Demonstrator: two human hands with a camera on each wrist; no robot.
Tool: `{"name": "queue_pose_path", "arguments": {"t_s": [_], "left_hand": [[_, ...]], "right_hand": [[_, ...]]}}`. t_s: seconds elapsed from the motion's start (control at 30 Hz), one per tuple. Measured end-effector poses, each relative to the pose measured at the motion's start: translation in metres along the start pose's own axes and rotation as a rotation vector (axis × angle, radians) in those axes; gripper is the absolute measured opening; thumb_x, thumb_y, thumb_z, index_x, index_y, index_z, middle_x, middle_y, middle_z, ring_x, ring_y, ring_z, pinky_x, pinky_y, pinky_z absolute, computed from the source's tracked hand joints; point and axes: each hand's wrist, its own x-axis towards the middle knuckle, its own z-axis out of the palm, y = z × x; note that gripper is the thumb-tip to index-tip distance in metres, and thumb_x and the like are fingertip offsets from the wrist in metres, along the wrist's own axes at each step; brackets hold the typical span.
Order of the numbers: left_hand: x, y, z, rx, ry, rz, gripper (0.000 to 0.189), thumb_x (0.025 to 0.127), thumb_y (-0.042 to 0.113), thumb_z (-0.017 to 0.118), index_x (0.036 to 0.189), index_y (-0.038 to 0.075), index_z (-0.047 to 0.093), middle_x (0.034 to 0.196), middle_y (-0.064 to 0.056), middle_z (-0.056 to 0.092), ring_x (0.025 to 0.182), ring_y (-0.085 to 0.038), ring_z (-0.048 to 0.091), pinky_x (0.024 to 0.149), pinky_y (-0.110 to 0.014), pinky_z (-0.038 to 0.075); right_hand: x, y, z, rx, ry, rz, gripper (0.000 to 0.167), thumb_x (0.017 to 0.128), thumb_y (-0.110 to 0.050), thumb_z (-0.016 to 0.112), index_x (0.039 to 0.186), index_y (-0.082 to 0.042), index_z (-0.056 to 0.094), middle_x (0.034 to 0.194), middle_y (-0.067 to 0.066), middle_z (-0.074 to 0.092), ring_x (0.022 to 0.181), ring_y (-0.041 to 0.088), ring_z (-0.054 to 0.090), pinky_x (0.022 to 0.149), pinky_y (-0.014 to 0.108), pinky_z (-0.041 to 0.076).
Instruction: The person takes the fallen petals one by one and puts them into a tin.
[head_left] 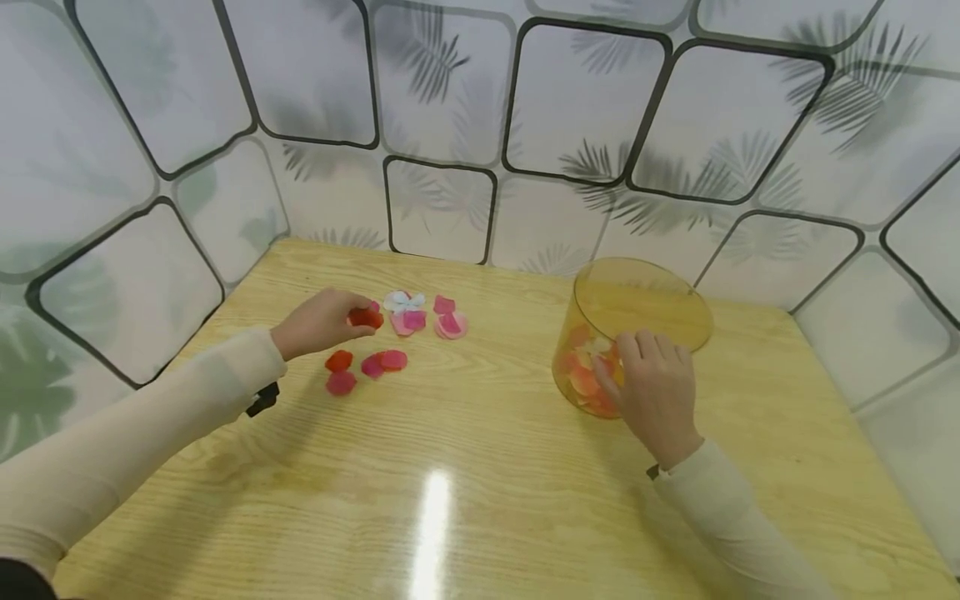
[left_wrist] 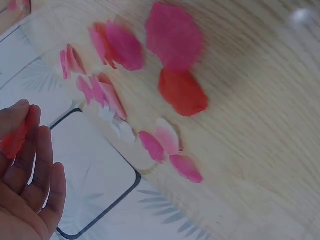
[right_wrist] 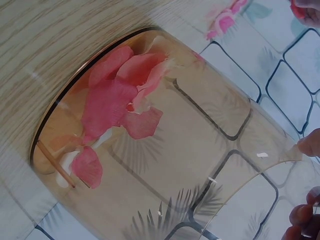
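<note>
My left hand [head_left: 321,323] pinches a red flower petal [head_left: 366,318] between thumb and fingertips, over the left part of the table. Under and around it lie loose petals: a red petal [head_left: 339,360], a dark pink petal [head_left: 341,383], an overlapping pink pair [head_left: 392,360] and white petals [head_left: 403,302] farther back. At the right stands a see-through amber container [head_left: 567,333] with a round open top. Pink, red and pale petals [right_wrist: 110,102] show through its wall, gathered at the bottom. My right hand [head_left: 660,396] grips the container near its rim, thumb and fingers [right_wrist: 302,215] curled there.
The wood-grain table [head_left: 480,467] reflects a bright light streak near its front. Behind and at both sides rises a pale patterned backdrop [head_left: 450,208] with dark outlines and leaf prints. More pink petals [head_left: 450,323] lie between the left hand and the container.
</note>
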Motion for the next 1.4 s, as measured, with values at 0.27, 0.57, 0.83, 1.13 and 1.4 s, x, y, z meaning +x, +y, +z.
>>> {"name": "queue_pose_path", "arguments": {"t_s": [0.27,0.57,0.83,1.13,1.4], "left_hand": [[0.033,0.043,-0.006,-0.031,-0.016,0.089,0.014,0.085,0.015,0.069,0.095,0.005,0.070,0.091,-0.007,0.071,0.077,-0.018,0.060,0.074,-0.035,0.052],[0.087,0.135,-0.002,-0.035,0.010,0.320,0.016,0.087,0.019,0.067,0.098,0.007,0.069,0.097,-0.005,0.070,0.085,-0.018,0.063,0.080,-0.031,0.051],[0.128,0.206,0.008,-0.008,0.038,0.423,0.018,0.088,0.023,0.066,0.100,0.010,0.068,0.099,-0.002,0.070,0.089,-0.015,0.062,0.082,-0.027,0.048],[0.154,0.225,0.026,-0.015,-0.051,0.402,0.025,0.089,0.023,0.065,0.111,0.013,0.066,0.108,0.000,0.068,0.098,-0.012,0.062,0.084,-0.023,0.049],[0.149,0.224,0.025,-0.057,-0.081,0.419,0.033,0.090,0.021,0.063,0.121,0.011,0.061,0.122,-0.005,0.063,0.113,-0.018,0.058,0.094,-0.027,0.046]], "right_hand": [[0.000,0.002,-0.002,-0.002,-0.023,0.010,0.029,0.080,-0.028,0.064,0.074,-0.003,0.050,0.061,0.011,0.047,0.050,0.028,0.043,0.048,0.035,0.028],[0.001,-0.001,-0.001,0.019,-0.015,0.010,0.028,0.077,-0.026,0.066,0.074,-0.003,0.050,0.063,0.011,0.048,0.053,0.029,0.044,0.049,0.036,0.030],[0.000,0.001,-0.002,0.015,-0.010,0.013,0.030,0.075,-0.025,0.070,0.075,-0.002,0.050,0.063,0.011,0.048,0.053,0.029,0.045,0.049,0.036,0.031],[0.000,0.000,-0.002,-0.002,-0.032,0.000,0.032,0.074,-0.027,0.071,0.078,-0.002,0.050,0.065,0.012,0.050,0.054,0.029,0.046,0.050,0.035,0.031],[0.000,0.002,-0.002,-0.011,-0.034,0.000,0.031,0.075,-0.026,0.071,0.078,-0.002,0.052,0.065,0.012,0.052,0.054,0.029,0.048,0.049,0.035,0.031]]}}
